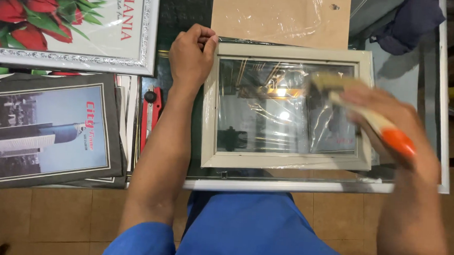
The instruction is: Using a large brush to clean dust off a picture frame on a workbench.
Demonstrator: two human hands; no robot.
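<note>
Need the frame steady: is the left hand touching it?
Touching. The head view shows the left hand gripping the frame's top-left corner, fingers curled over its edge.

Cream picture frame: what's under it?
The cream picture frame lies on a glass sheet with a white edge; a brown board shows past its top. The left hand covers its corner; beneath the frame is hidden.

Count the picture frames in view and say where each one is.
2. A cream frame lies in the middle, its top-left corner held by the left hand. A silver frame around the tulip picture lies top left. Others may be hidden.
</note>
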